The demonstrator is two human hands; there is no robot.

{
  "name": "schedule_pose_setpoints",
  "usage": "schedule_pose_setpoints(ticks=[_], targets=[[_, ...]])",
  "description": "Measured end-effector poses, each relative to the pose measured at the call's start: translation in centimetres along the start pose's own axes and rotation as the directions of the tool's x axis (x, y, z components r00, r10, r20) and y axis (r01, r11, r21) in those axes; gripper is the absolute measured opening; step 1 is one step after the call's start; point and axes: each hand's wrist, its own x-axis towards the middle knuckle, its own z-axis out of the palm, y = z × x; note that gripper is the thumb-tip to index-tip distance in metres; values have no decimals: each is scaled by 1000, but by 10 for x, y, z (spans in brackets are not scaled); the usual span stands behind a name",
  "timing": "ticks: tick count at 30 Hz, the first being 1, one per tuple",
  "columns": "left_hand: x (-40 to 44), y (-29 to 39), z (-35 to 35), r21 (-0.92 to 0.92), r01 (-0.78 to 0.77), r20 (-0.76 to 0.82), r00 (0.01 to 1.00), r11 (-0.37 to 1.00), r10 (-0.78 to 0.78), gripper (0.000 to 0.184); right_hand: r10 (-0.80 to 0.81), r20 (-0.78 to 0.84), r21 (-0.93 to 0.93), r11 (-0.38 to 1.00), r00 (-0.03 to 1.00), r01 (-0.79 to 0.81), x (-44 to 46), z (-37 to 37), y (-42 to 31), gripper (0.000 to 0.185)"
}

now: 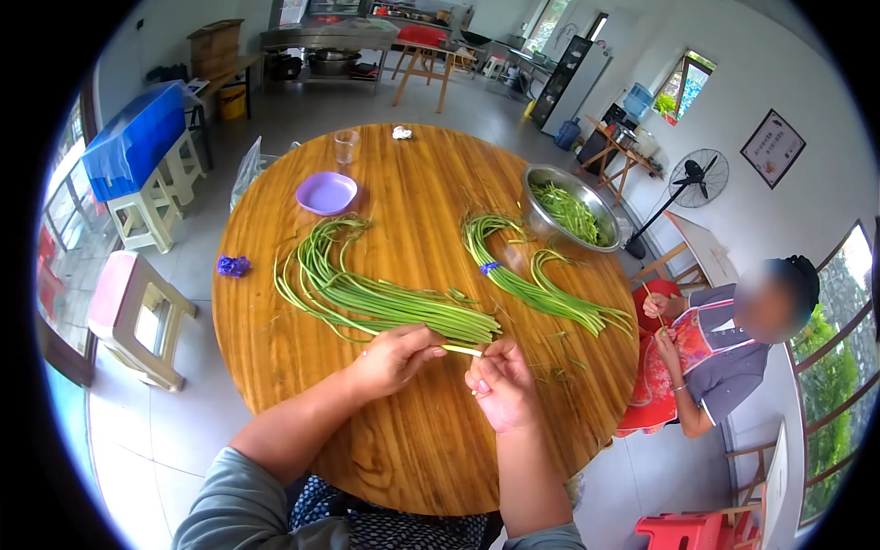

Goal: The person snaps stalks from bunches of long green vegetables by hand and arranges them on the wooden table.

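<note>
"What are the two hands doing?"

"The left hand (396, 359) is curled almost shut, and it pinches one end of a green stem (461, 349). The right hand (502, 380) pinches the other end with its thumb and finger. Its other fingers are bent, but not tight."

"Where is that stem?"

"Up over the near part of the round wood table (422, 440), going from hand to hand. It is just beside the cut ends of the big pile of long stems (394, 298)."

"Are there more?"

"Yes! A smaller bunch (550, 295) lies to the right, with a blue band (490, 268) on it. Behind that is a shiny metal bowl (547, 225) with green bits (568, 211) in it."

"What else is on the table?"

"A purple dish (326, 194), a clear cup (346, 148) and a scrunched-up purple thing (233, 266) (I can't tell what it is)."

"Who is that?"

"Another person (701, 357), sitting on the right side, with a thin stem (653, 302) too."
</note>
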Motion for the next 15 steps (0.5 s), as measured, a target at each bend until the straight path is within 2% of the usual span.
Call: schedule_pose_setpoints(ticks=[3, 7, 10, 12, 15], targets=[[-1, -2, 2, 20, -8, 10, 1000, 1000, 7, 9, 7, 9, 92, 996, 1000, -8, 0, -6, 5, 19], [-3, -4, 4, -34, 6, 11, 1000, 999, -6, 9, 41, 22, 98, 994, 999, -43, 0, -5, 6, 18], [-4, -2, 5, -98, 29, -10, 1000, 995, -30, 9, 71, -1, 59, 996, 997, -71, -1, -1, 8, 19], [-3, 1, 5, -143, 35, -35, 999, 989, -41, 10, 102, -48, -101, 989, 994, -107, -1, -4, 12, 19], [-3, 3, 1, -156, 99, -110, 987, 983, -117, 11, 103, -105, -187, 975, 989, -122, -1, -3, 15, 18]])
